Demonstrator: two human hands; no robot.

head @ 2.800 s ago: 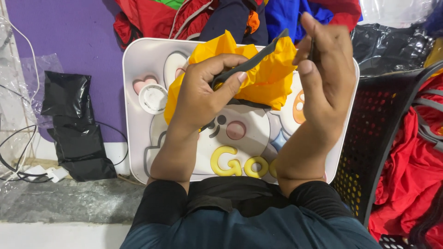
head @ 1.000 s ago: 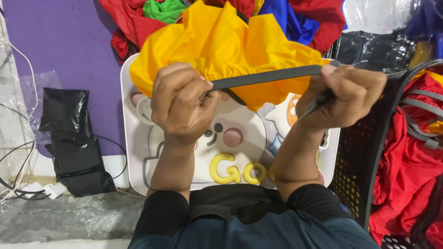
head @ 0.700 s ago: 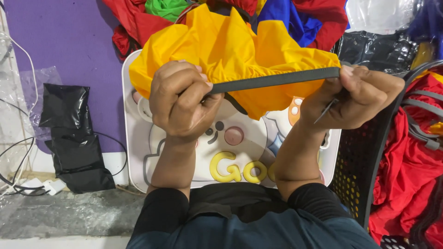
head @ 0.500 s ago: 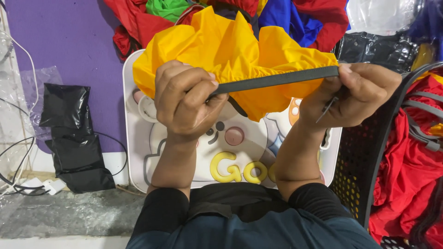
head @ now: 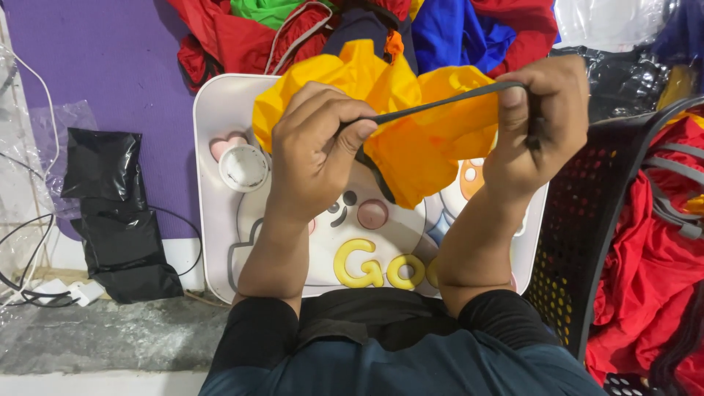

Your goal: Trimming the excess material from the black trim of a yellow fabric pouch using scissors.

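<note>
Yellow cloth (head: 411,139) has bunched up smaller than half a second ago; left hand (head: 315,150) and right hand (head: 539,121) fingers still pinch its dark band (head: 440,106), now tilted toward two o'clock.

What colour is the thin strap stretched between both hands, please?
Dark grey thin strap, edging yellow fabric; head view.

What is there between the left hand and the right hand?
In the head view, a dark strap runs taut from the left hand to the right hand, with yellow fabric bunched behind it.

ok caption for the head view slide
Left hand and right hand stretch a dark band of yellow fabric over a cartoon-printed tray.
</note>
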